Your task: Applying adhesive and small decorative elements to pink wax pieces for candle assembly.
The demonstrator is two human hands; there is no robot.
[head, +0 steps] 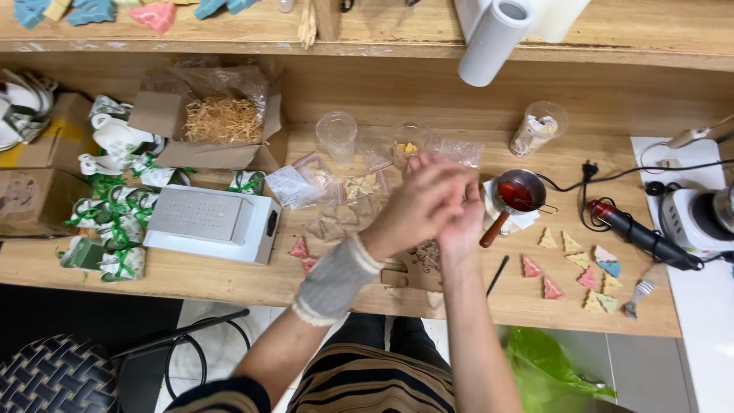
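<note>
Grey ribbed wrist sleeve (334, 280); red-filled small pot (519, 192); pink, yellow, blue triangular pieces (579, 268); green-ribboned white packets (115, 200)

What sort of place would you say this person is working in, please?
Probably a small craft workshop for handmade gifts: a wooden workbench with small coloured triangular pieces, a box of straw filling and ribbon-tied packages.

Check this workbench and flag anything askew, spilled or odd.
The white roll on the upper shelf pokes out past the shelf's edge above the bench. The cardboard box of straw-like filling sits open, with its plastic liner crumpled. Both hands are blurred, pressed together, so what they hold cannot be told. Nothing looks spilled.
</note>
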